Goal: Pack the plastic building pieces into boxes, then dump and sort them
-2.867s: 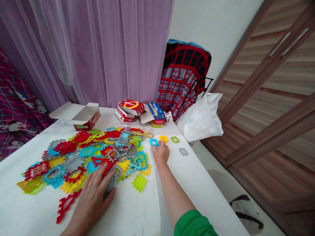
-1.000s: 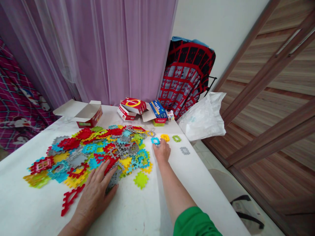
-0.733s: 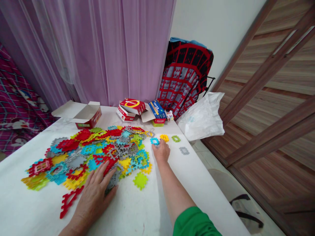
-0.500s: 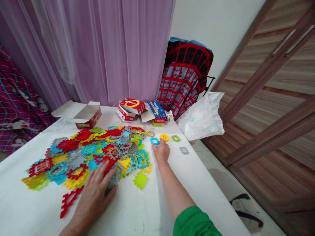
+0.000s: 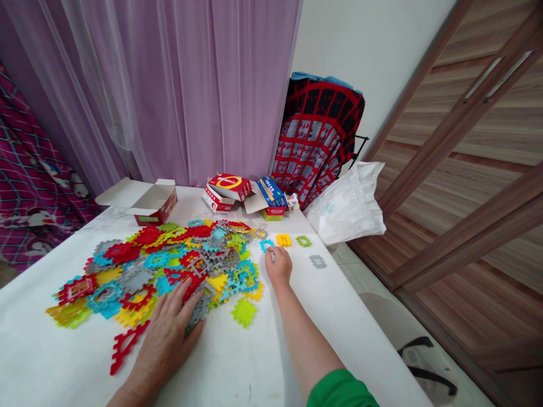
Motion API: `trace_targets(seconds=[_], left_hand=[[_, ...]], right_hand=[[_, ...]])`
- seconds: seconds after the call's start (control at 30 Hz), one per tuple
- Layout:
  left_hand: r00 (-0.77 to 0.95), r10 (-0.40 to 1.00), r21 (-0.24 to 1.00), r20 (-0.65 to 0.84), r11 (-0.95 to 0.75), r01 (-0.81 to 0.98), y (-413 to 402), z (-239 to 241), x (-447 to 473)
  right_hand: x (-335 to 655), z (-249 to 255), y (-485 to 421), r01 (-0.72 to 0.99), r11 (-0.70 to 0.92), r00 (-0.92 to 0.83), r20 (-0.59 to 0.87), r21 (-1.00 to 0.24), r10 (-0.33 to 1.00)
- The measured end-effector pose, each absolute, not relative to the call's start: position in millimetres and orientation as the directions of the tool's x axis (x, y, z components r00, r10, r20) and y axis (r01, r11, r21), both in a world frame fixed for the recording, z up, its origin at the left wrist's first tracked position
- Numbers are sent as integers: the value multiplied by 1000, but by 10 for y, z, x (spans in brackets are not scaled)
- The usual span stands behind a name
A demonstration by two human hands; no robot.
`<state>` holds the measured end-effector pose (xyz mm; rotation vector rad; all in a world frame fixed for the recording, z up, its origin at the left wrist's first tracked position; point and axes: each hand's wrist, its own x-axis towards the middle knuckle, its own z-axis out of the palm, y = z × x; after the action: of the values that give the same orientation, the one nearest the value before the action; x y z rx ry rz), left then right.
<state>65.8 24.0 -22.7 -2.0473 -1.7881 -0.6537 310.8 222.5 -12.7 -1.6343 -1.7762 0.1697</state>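
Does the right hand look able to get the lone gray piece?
Probably yes: the gray piece lies right of the right hand, and I see nothing in the way.

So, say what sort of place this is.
Probably a room in a home: colourful toothed pieces lie heaped on a table, a purple curtain hangs behind it, and wooden cupboard doors stand at the right.

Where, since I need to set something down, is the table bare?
The table is bare between the left hand and right forearm, nearer than the lime piece, and right of that forearm, nearer than the grey piece. Crowded: the pile and the boxes behind it.
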Motion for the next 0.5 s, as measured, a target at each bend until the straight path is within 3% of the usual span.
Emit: trace_targets(seconds=[0.23, 0.5], left_hand=[[71, 842, 68, 535, -126, 990, 260, -264, 655], [43, 854, 100, 518, -111, 989, 281, -278, 655]], right_hand=[[3061, -105, 2039, 727, 403, -223, 364, -556, 904], [3003, -64, 2118, 707, 365, -298, 213, -606, 930]])
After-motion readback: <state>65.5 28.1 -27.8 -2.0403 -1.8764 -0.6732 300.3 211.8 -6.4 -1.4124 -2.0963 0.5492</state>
